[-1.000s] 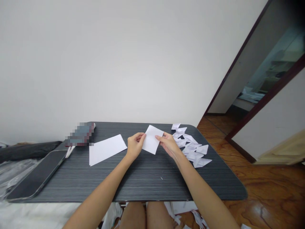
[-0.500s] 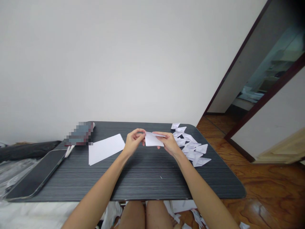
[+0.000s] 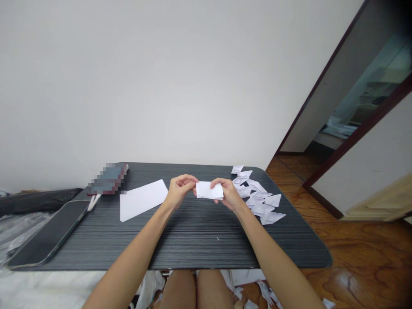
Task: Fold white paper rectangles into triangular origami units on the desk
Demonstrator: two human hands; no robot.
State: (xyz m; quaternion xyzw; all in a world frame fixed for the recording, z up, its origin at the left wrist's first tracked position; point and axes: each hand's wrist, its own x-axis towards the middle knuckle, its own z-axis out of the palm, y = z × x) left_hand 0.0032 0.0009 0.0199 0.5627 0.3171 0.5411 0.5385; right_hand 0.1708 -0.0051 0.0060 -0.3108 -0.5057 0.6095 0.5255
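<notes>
Above the middle of the dark table, a small folded piece of white paper (image 3: 206, 190) is held between both hands. My left hand (image 3: 180, 189) pinches its left end with thumb and fingertips. At the other end, my right hand (image 3: 228, 193) is closed on it, thumb on top and fingers beneath. The paper is a flat, narrow rectangle with layers showing along its lower right edge. To the right lie several folded white paper pieces (image 3: 257, 199) with pointed corners. A stack of flat white paper sheets (image 3: 143, 199) rests left of my left hand.
A blurred-out object (image 3: 107, 178) with a white cord stands at the back left of the black table (image 3: 193, 240). Behind it is a white wall (image 3: 193, 86). Paper scraps (image 3: 265, 292) litter the wooden floor (image 3: 309, 171) below. A dark roll (image 3: 35, 201) lies at far left.
The paper's raised upper flap has been folded down, so it now looks flatter and narrower. My right thumb has moved onto its top face. Both hands stay in nearly the same place.
</notes>
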